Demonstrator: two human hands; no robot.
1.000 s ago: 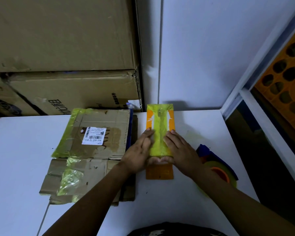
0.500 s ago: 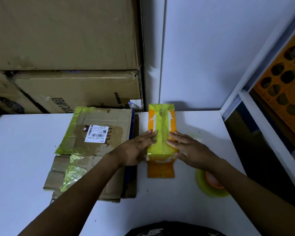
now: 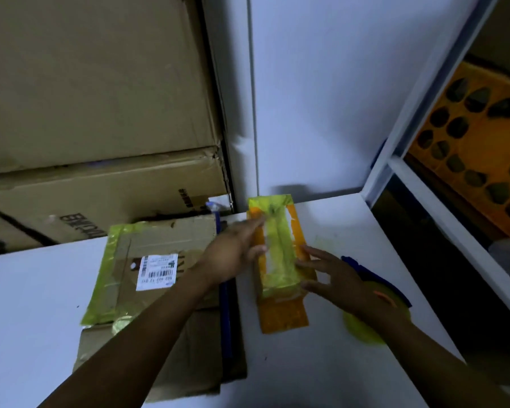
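An orange box wrapped lengthwise with yellow-green tape lies on the white table, its long axis pointing away from me. My left hand rests against the box's left side with straight fingers reaching along its far half. My right hand touches the box's right side near its middle, fingers spread and straight. Neither hand curls round the box. A roll of yellow-green tape lies under my right wrist, partly hidden.
Flattened cardboard pieces with a barcode label and yellow-green tape lie left of the box. Large cardboard cartons stand stacked at the back left. A dark blue object lies by the tape roll. A white shelf frame borders the table on the right.
Both hands slid forward along the box's sides; my left hand now reaches toward the far end. The view has tilted slightly. The box stays in place.
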